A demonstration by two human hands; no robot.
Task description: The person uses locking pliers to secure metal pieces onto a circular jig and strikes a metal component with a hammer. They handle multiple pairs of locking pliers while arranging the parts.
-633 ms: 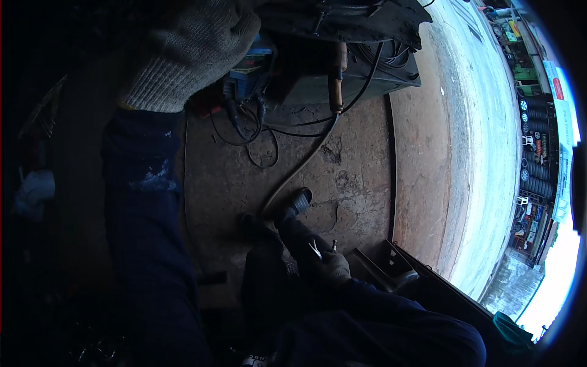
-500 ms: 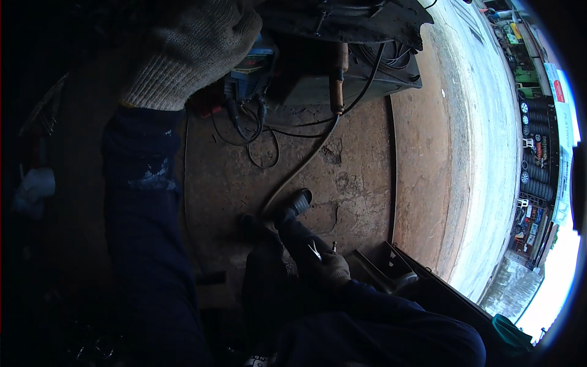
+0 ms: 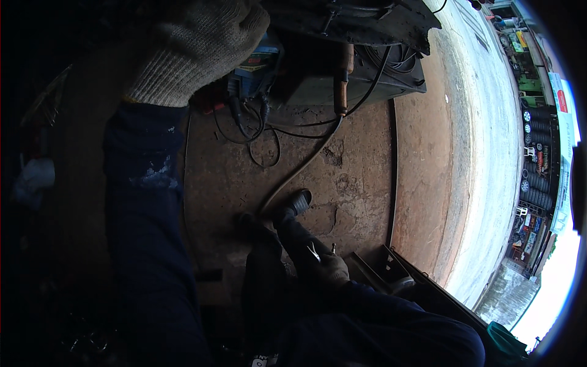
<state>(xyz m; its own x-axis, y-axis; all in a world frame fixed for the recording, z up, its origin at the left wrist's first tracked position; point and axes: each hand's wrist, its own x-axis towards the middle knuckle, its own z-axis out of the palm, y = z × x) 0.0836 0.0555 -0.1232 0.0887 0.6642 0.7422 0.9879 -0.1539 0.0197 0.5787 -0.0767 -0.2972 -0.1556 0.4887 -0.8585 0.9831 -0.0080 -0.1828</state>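
Observation:
My left hand (image 3: 205, 52), in a knitted work glove, reaches up to the upper left beside a blue boxy machine (image 3: 255, 68) with cables plugged into its front. Its fingers run into shadow and the upper edge, so their grip and anything in them stay hidden. Low in the middle, near my knees, my gloved right hand (image 3: 334, 270) is closed around a hand tool (image 3: 313, 252) with two slim, pointed metal tips standing apart, like pliers. A small metal stub (image 3: 334, 248) rises beside that hand; what it belongs to is unclear.
A dark, rough-edged metal sheet (image 3: 379, 24) juts over a grey box (image 3: 367, 92) at the top. A cable with a brown handle (image 3: 341, 92) trails across the stained floor (image 3: 306, 156) to my feet. A dark metal frame (image 3: 391, 269) stands right of my right hand.
The view has shifted a little, so the machine and metal sheet appear slightly farther right and up. My left hand has shifted slightly right in view; my right hand keeps the tool near my knees.

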